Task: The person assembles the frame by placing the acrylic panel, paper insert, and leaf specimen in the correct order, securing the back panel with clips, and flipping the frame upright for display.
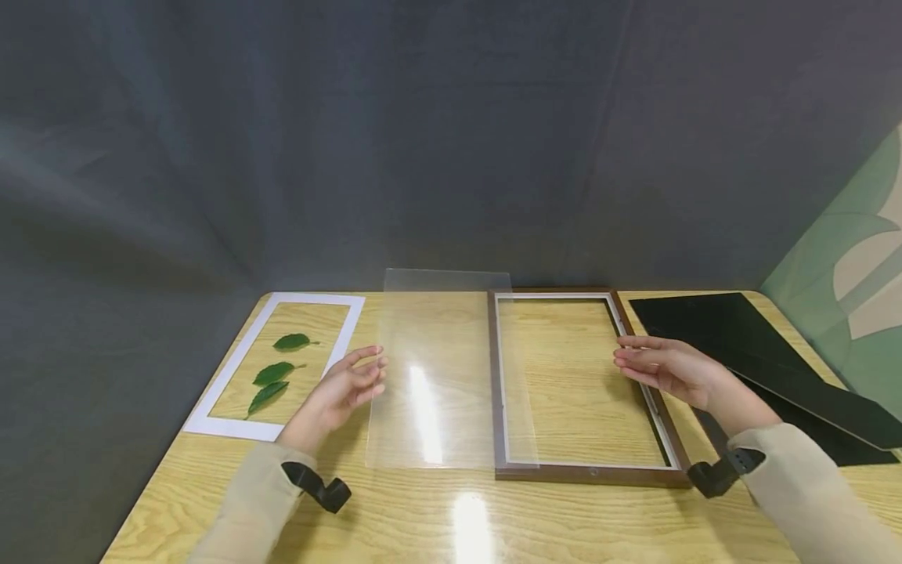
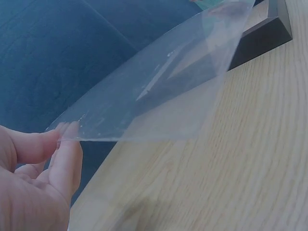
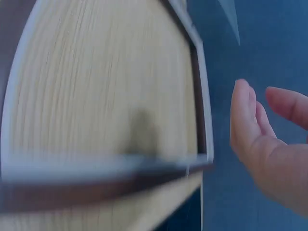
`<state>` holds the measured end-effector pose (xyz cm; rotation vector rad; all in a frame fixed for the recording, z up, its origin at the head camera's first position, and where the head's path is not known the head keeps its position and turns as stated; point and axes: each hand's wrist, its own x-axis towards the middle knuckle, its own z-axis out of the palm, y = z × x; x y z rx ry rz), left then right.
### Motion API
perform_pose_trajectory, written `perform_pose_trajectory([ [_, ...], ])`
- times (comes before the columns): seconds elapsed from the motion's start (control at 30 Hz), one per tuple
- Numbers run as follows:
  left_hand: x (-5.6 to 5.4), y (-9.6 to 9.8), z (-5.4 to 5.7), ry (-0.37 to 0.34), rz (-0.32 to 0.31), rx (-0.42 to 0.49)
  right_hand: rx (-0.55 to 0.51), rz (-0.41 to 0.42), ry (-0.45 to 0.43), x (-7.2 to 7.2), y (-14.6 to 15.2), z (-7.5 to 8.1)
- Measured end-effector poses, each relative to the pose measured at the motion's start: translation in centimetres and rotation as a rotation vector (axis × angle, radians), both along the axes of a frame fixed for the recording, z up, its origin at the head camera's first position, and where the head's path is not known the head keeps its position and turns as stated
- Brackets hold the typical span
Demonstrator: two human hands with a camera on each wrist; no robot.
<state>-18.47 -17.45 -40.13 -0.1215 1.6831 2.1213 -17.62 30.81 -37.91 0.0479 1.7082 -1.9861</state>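
Note:
A clear transparent sheet (image 1: 451, 376) is held up at its left edge, between thumb and fingers of my left hand (image 1: 347, 385). In the left wrist view the sheet (image 2: 159, 91) slants away from the pinching fingertips (image 2: 67, 132), raised over the table. Its right part overlaps the left side of a brown picture frame (image 1: 592, 474), which lies on the table with a pale inner lip. My right hand (image 1: 669, 366) hovers over the frame's right side, holding nothing. Thumb and fingers stand apart in the right wrist view, where the frame (image 3: 204, 106) appears beside the hand (image 3: 264, 139).
To the left, a white mat border (image 1: 236, 427) lies on the wooden table (image 1: 395, 525), several green leaves (image 1: 273, 373) within its opening. Black boards (image 1: 733, 329) overlap at the right. A dark grey curtain (image 1: 437, 141) rises behind the table.

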Motion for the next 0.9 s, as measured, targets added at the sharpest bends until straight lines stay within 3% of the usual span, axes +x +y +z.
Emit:
perform_pose_trajectory([
  [0.23, -0.1, 0.1, -0.4, -0.017, -0.006, 0.019, 0.277, -0.037, 0.098, 0.4, 4.2, -1.8],
  [0.37, -0.1, 0.1, -0.7, -0.024, -0.019, 0.046, 0.443, -0.042, 0.131, 0.8, 4.8, -2.8],
  [0.53, -0.2, 0.4, -1.2, -0.041, -0.016, 0.054, 0.649, 0.008, 0.150, 0.8, 4.3, -3.7],
  [0.67, -0.1, 0.7, -1.5, -0.038, -0.014, 0.051, 0.724, 0.031, 0.147, 0.7, 3.5, -4.1],
  [0.9, -0.3, 1.3, -2.0, -0.035, -0.007, 0.041, 0.748, 0.019, 0.158, 0.7, 2.4, -4.0],
])
